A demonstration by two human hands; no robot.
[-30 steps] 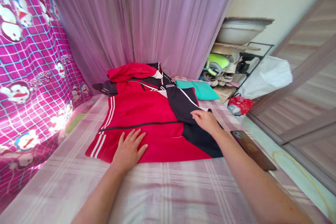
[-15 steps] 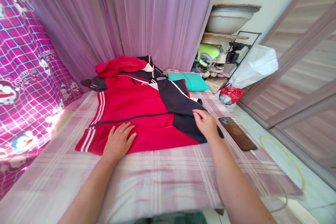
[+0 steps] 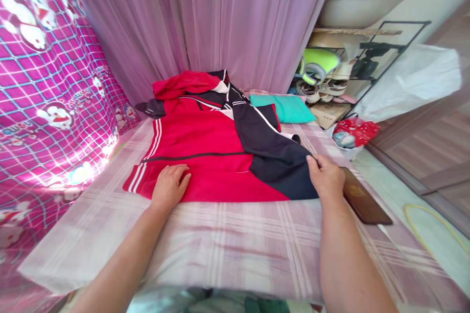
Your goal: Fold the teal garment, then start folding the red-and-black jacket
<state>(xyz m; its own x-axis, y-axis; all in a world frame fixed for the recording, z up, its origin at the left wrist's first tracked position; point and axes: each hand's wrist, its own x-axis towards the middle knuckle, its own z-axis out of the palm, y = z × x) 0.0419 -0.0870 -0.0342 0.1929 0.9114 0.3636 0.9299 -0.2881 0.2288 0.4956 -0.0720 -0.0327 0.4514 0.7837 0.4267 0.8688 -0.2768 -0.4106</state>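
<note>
A red and dark navy track jacket (image 3: 205,144) lies spread across the bed, its white-striped ribbed hem at the left. My left hand (image 3: 171,185) rests on the red cloth near that hem, palm down, fingers extended and thumb apart. At the right end, my right hand (image 3: 326,175) pinches the edge of the navy part between thumb and fingers. More of the jacket, a bunched red sleeve (image 3: 187,83) and dark cloth, lies folded at the back.
A brown phone (image 3: 367,200) with a white cable lies right of my right hand. Behind the jacket is a folded turquoise cloth (image 3: 284,108). Purple curtains (image 3: 249,19) hang at the back, a pink patterned cloth (image 3: 55,107) at the left. A shoe rack (image 3: 370,78) stands at the back right.
My right hand has moved right along the navy cloth to its end and now pinches the edge there. My left hand stays on the red cloth. The view has shifted.
</note>
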